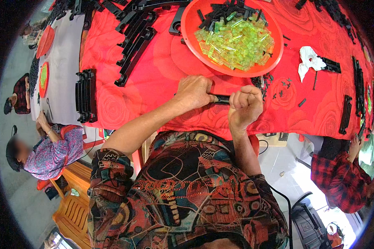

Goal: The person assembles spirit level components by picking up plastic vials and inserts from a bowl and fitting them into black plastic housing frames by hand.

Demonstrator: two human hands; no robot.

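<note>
A slim black plastic part (222, 99) is held level between my two hands, just above the front of the red tablecloth (166, 66). My left hand (195, 91) is closed on its left end, with the thumb pressed along it. Curled fingers of my right hand (246, 106) grip the other end, so both ends are hidden. Beyond my hands stands a red bowl (190, 39) filled with clear yellow-green plastic pieces (237, 43) and small black pieces (232, 11) at its far side. Tiny black bits (282, 85) lie scattered right of the bowl.
Long black plastic parts (135, 54) lie at the far left, and a stack of them (86, 96) near the left edge. A crumpled white tissue (309, 61) rests at the right beside a black piece (330, 65). Other people sit left (54, 145) and right (340, 178).
</note>
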